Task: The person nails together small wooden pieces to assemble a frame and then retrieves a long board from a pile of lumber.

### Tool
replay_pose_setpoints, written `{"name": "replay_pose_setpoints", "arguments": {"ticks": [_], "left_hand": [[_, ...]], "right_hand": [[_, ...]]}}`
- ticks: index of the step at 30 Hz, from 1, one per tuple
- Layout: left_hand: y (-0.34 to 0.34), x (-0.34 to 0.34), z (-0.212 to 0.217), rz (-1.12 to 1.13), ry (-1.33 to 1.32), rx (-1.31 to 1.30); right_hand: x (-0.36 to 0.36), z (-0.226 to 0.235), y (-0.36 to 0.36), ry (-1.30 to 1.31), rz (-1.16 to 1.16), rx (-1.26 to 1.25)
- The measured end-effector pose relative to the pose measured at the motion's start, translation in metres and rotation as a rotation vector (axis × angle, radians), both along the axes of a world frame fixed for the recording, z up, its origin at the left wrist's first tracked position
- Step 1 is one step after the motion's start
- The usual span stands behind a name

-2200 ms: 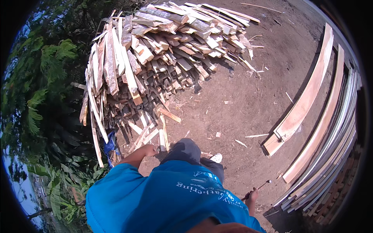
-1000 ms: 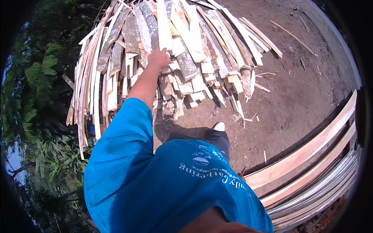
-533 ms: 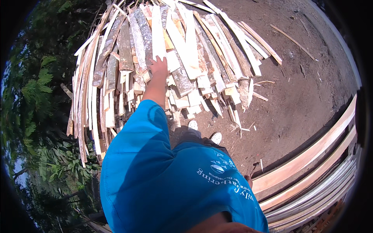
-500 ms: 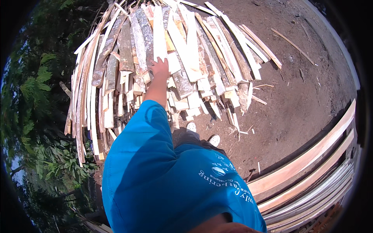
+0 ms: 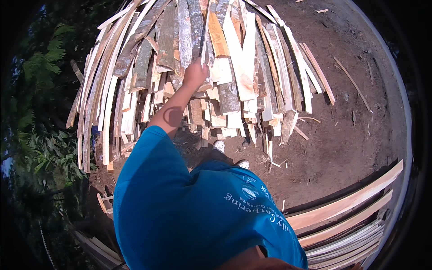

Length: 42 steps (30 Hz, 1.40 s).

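My left hand [image 5: 195, 74] reaches forward over a big pile of rough wooden offcuts [image 5: 243, 76]. Its fingers are closed around the near end of a thin pale wooden slat [image 5: 206, 31] that runs away from me across the top of the pile. Bark-covered slabs [image 5: 166, 40] lie just left of the hand, and paler split boards [image 5: 238, 58] just right of it. My blue-sleeved arm [image 5: 162, 148] stretches up from the lower left. My right hand is out of the picture.
My white shoes [image 5: 219, 145] stand on brown dirt [image 5: 342, 130] at the foot of the pile. Long pale planks [image 5: 351, 202] are stacked at the lower right. Green bushes [image 5: 49, 148] border the left side, and loose slats [image 5: 103, 202] lie beside them.
My view has moved closer to the pile. The left hand has gone from low at the pile's foot up onto its top and closed on the thin slat.
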<state>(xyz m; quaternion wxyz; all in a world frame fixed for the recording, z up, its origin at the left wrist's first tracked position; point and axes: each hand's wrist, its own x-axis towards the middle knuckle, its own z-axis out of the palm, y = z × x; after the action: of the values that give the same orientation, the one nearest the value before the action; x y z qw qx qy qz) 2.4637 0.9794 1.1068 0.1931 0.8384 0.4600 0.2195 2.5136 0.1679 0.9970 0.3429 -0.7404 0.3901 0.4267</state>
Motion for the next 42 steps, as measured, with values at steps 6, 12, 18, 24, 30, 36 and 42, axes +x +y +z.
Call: {"name": "replay_pose_setpoints", "arguments": {"ticks": [6, 12, 18, 24, 30, 36, 42], "left_hand": [[-0.024, -0.054, 0.017, 0.004, -0.743, -0.401], [-0.094, -0.121, 0.079, -0.084, -1.104, -0.906], [-0.127, -0.171, 0.090, -0.192, -1.095, -1.036], [-0.156, -0.183, 0.078, -0.177, -0.878, -1.247], [-0.155, -0.155, 0.073, -0.227, -0.679, -1.349], [-0.127, -0.108, 0.062, -0.511, -0.526, -1.491], [-0.118, -0.076, 0.059, -0.561, -0.460, -1.544]], "right_hand": [[0.106, -0.002, 0.103, -0.167, -0.024, 0.195], [0.139, 0.042, 0.232, -0.368, 0.200, 0.422], [0.147, 0.086, 0.301, -0.503, 0.070, 0.535], [0.166, 0.089, 0.340, -0.612, -0.245, 0.742], [0.169, 0.091, 0.333, -0.835, -0.512, 0.714], [0.164, 0.112, 0.284, -1.021, -0.642, 0.669], [0.158, 0.087, 0.249, -1.062, -0.621, 0.455]]}}
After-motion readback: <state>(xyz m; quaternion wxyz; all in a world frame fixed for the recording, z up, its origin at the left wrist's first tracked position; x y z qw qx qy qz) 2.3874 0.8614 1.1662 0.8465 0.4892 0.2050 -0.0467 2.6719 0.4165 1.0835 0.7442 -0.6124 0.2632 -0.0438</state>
